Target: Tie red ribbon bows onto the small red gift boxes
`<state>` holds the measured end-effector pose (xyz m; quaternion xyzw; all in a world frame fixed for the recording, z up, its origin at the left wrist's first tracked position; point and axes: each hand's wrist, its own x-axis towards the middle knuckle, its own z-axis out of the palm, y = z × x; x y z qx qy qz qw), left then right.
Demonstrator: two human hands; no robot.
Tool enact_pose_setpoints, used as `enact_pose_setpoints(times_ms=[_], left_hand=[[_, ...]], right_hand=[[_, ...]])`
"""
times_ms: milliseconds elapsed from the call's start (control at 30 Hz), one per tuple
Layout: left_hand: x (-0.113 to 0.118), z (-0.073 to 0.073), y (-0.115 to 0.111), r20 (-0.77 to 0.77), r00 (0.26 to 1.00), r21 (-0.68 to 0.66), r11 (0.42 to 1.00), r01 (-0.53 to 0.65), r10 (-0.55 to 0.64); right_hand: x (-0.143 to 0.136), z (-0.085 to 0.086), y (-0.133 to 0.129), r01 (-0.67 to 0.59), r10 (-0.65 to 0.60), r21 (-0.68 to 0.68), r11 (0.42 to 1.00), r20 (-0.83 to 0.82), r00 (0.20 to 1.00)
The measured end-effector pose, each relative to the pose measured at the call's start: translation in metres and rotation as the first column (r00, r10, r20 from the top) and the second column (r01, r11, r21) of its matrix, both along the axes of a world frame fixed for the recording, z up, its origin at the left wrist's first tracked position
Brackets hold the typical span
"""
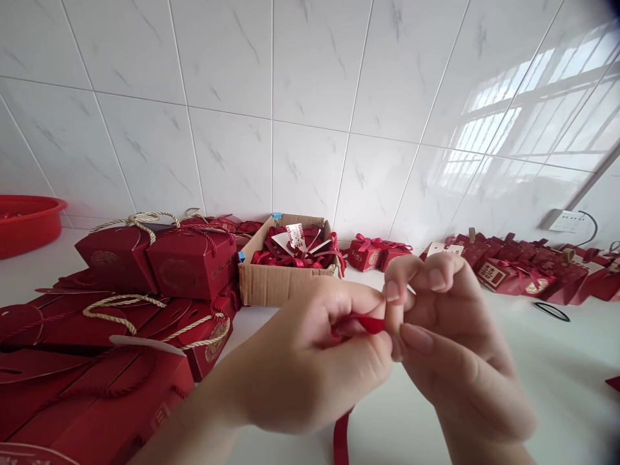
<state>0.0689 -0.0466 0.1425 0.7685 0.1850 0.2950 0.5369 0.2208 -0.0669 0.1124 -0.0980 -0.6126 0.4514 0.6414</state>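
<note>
My left hand is closed around a red ribbon, whose tail hangs below the palm toward the white tabletop. A short loop of the ribbon shows between the left thumb and forefinger. My right hand meets it at the fingertips, its thumb and fingers bent around the tips of the left fingers. Whether the right fingers pinch some of the ribbon is hidden. Behind the hands stands an open cardboard box filled with red ribbons and white printed tags.
Stacked dark red gift boxes with gold and red cords fill the left side. Small red boxes with bows line the tiled wall, more at right. A black loop, a power strip and a red basin are also there.
</note>
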Motion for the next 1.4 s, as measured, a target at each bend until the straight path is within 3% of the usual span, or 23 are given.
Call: enact_pose_setpoints(times_ms=[367,567,733,1033,1400], left_hand=[[0.003,0.000,0.000,-0.027,0.999,0.139,0.990,-0.019,0.023],[0.000,0.003,0.001,-0.087,0.996,0.121,0.992,-0.022,0.033],[-0.004,0.003,0.001,0.015,0.997,0.145,0.986,-0.080,0.079],[0.001,0.009,-0.004,0.055,0.998,0.134,0.990,-0.042,0.035],[-0.001,0.009,-0.001,-0.007,0.998,0.165,0.984,-0.067,0.069]], right_hand=[[0.004,0.004,0.003,-0.052,0.053,-0.047,0.998,0.013,0.999],[0.006,0.005,0.005,-0.063,0.063,-0.036,0.997,0.012,0.998],[0.005,0.004,0.007,-0.178,0.178,-0.086,0.980,-0.003,0.984],[0.002,0.000,0.014,-0.334,0.315,-0.144,0.931,-0.142,0.939],[0.002,0.000,0.014,-0.279,0.261,-0.158,0.947,-0.127,0.957]])
